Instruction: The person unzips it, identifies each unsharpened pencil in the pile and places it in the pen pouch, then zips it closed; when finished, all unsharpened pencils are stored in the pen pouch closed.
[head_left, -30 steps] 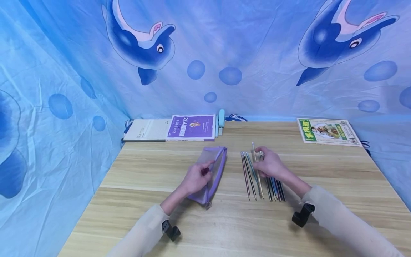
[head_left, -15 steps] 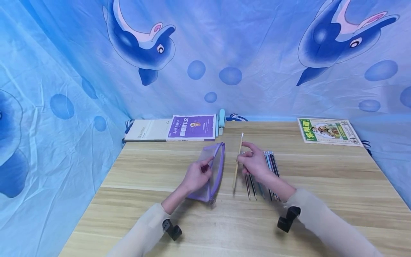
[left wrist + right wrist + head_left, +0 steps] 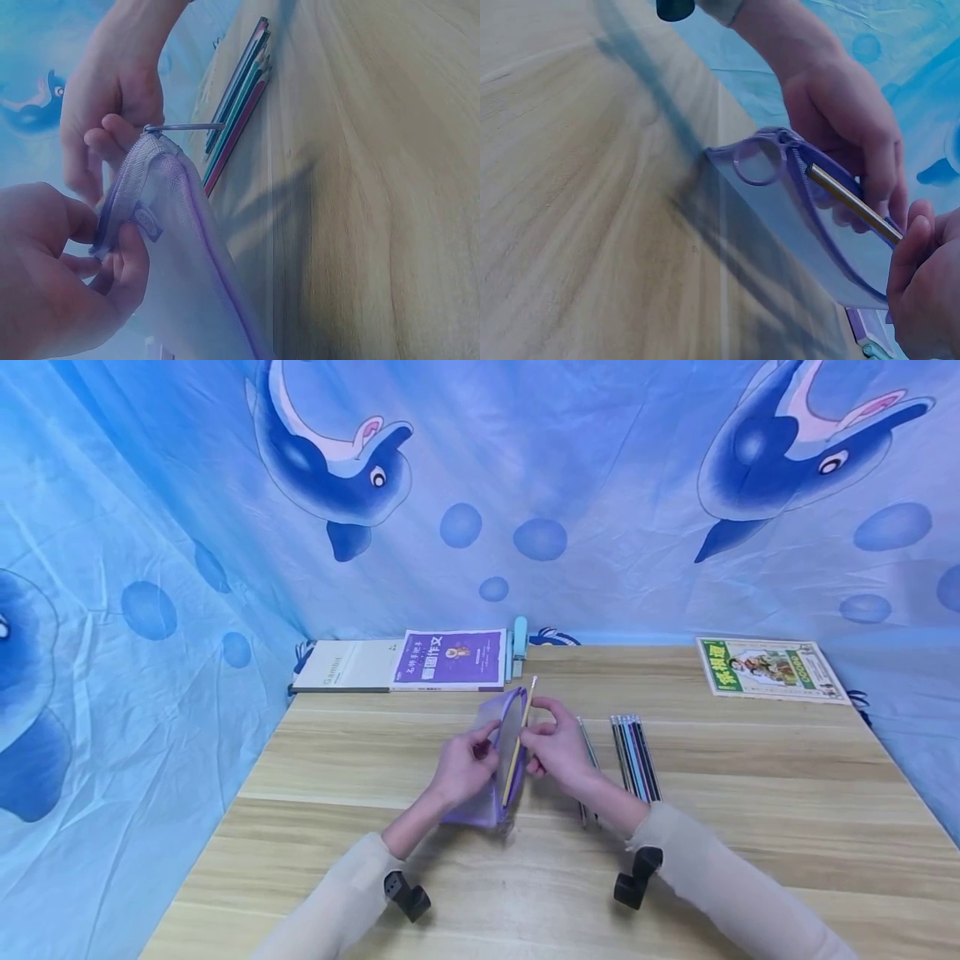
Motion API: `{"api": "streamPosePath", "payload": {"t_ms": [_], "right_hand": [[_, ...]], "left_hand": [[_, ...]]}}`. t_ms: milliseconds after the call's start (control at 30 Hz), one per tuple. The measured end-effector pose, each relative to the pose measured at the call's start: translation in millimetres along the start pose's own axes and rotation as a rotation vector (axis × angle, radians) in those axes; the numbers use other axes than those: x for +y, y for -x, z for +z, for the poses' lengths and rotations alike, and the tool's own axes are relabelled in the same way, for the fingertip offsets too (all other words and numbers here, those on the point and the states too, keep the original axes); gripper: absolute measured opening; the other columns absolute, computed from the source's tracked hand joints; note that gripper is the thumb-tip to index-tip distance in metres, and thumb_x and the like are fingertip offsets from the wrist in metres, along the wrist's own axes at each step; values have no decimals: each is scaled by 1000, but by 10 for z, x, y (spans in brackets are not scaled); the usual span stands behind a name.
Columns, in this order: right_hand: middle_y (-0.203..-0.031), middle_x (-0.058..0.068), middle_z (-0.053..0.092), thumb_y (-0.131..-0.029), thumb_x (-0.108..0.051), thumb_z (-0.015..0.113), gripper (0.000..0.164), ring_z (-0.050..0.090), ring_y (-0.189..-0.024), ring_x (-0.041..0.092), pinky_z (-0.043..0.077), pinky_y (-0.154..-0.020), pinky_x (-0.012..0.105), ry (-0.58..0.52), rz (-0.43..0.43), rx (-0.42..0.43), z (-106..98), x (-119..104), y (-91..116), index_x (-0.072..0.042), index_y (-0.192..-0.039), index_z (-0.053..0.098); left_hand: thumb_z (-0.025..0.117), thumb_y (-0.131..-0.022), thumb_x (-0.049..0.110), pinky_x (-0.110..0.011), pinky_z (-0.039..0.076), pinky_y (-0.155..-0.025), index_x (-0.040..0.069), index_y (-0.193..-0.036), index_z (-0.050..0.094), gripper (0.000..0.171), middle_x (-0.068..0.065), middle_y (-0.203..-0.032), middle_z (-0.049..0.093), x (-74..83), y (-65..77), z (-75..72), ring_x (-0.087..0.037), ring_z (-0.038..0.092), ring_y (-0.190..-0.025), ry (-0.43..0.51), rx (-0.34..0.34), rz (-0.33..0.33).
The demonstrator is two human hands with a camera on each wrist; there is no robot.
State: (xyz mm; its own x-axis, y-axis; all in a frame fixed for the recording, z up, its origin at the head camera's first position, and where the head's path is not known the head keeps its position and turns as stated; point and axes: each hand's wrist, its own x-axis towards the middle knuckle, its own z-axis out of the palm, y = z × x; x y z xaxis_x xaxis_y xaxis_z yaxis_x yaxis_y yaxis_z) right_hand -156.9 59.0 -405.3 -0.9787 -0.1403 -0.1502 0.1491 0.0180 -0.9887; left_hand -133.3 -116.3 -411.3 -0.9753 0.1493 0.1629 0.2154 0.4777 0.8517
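Note:
A translucent pencil pouch (image 3: 492, 710) with purple trim stands on the table, its zipped mouth spread apart. My left hand (image 3: 461, 768) pinches one edge of that mouth between thumb and fingers, as the left wrist view shows up close. Between thumb and fingers of my right hand (image 3: 558, 750) is a yellow pencil (image 3: 513, 764), eraser end up and away from me. Its lower end lies within the pouch's opening in the right wrist view. A ring (image 3: 759, 161) hangs at the zip end. Several dark and blue pencils (image 3: 636, 756) lie right of my right hand; others are partly hidden under it.
Along the back lie a white notebook (image 3: 347, 665), a purple book (image 3: 450, 660) and a light-blue object (image 3: 520, 637). A green and white magazine (image 3: 772, 668) is at the back right. Blue dolphin-print curtain (image 3: 600, 585) encloses the table (image 3: 315, 752).
My right hand has lifted the yellow pencil from the row and carried it left to the pouch mouth. My left hand has stayed at the pouch, whose opening has widened.

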Motion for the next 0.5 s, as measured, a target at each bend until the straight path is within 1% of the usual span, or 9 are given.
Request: {"api": "streamPosePath", "payload": {"t_ms": [100,233,333,500], "right_hand": [[-87,18,68,-84,5,64,66,55,-44,17,47,-39,27,32,-10,-3,24,34,10,-11,-145,44],[-82,16,67,-84,6,65,65,56,-44,17,48,-38,27,33,-37,-3,59,58,16,-9,-144,45],[-82,15,67,-84,6,66,65,56,-43,17,49,-38,28,44,-46,-9,90,62,21,-8,-144,44],[-82,14,69,-85,4,67,63,57,-43,19,51,-38,30,92,-54,-26,118,78,34,-6,-144,45]], "left_hand": [[63,-83,-8,-25,54,-53,-9,-133,57,51,-8,-79,66,8,-7,13,-15,60,-67,16,11,12],[63,-82,-9,-25,55,-53,-10,-133,57,51,-9,-79,66,21,-8,21,-16,60,-66,40,21,17],[64,-82,-9,-25,55,-54,-9,-133,57,51,-9,-79,67,26,1,23,-16,61,-66,50,28,7],[64,-83,-7,-25,55,-56,-7,-134,57,52,-8,-79,66,36,5,28,-15,61,-67,55,45,-14]]}}
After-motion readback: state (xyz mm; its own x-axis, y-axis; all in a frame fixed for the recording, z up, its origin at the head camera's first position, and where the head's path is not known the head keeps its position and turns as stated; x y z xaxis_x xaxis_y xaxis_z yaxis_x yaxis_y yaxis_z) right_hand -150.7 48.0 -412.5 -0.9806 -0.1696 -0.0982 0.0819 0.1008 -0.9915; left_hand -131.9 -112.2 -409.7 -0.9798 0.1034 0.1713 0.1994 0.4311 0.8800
